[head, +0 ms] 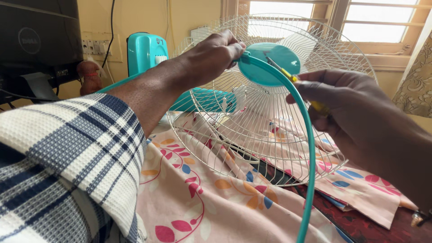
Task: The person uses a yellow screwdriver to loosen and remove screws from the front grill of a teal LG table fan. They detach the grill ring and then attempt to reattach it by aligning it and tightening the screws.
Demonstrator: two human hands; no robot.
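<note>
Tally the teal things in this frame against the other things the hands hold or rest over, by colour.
Teal: 3 (rim band in left hand, grille's centre cap, fan body)
White: 1 (wire fan grille)
Yellow: 1 (screwdriver in right hand)
Pink floral: 1 (cloth)
Total: 6

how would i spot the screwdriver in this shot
Find the white wire fan guard in the middle. Its teal hub cap is at the top; the screwdriver crosses it, held by the right hand. It is the only thin yellow thing there.
</note>
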